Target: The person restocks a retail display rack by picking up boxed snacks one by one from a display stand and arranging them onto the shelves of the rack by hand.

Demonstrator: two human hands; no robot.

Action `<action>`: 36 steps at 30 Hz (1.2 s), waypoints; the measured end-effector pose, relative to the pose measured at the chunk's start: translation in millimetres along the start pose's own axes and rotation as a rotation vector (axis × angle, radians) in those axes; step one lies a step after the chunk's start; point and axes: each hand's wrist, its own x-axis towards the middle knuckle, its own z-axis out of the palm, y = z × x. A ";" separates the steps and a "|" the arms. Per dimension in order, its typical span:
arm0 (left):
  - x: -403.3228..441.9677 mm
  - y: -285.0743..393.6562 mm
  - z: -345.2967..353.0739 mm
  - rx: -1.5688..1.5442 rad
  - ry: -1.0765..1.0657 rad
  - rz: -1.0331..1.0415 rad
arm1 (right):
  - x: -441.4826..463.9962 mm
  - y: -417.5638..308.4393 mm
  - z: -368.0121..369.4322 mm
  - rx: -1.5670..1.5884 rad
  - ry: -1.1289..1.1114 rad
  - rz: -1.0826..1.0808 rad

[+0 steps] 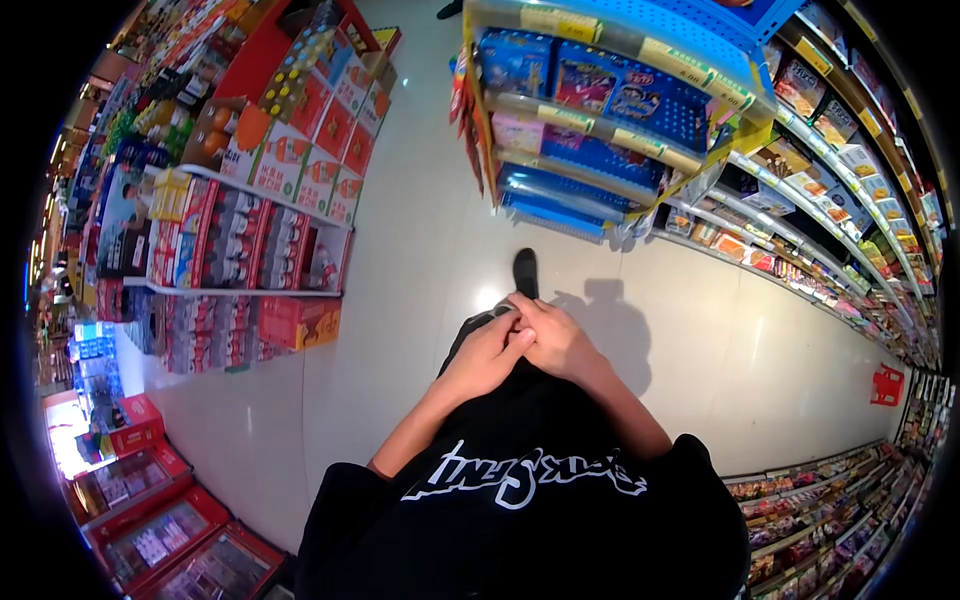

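Observation:
My left hand [487, 358] and my right hand [555, 340] meet in front of my waist, touching each other. Their fingers are bent and pressed together, so both hands are closed. Whatever lies between the fingers, if anything, is hidden. Below them are my dark trousers and one black shoe [525, 272] on the pale tiled floor [420, 190]. A black T-shirt [560, 540] with white lettering covers my body.
Ahead to the right stands a blue shelf unit [620, 150] with packets and price strips. Stacked drink cartons [300, 160] and a bottle rack [240, 240] line the left. Red-framed freezers [160, 535] sit lower left. A red basket-like object [886, 385] is far right, near long shelves [810, 510].

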 end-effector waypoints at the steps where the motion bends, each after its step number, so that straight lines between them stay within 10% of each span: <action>1: -9.5 -1.1 0.8 0.036 -0.014 -0.001 | -5.6 -1.3 9.1 0.009 0.021 -0.017; 12: -89.0 -30.9 -5.9 -0.020 0.193 -0.053 | -2.0 -39.9 57.4 -0.053 -0.148 -0.108; 20: -153.7 -67.6 -88.7 -0.246 0.446 -0.323 | 93.0 -131.4 124.3 -0.160 -0.474 -0.385; 27: -197.3 -131.7 -172.0 -0.523 0.758 -0.163 | 169.0 -214.6 210.2 -0.115 -0.473 -0.616; 36: -251.9 -194.0 -285.9 -0.538 0.787 -0.206 | 255.5 -292.5 314.2 -0.195 -0.655 -0.507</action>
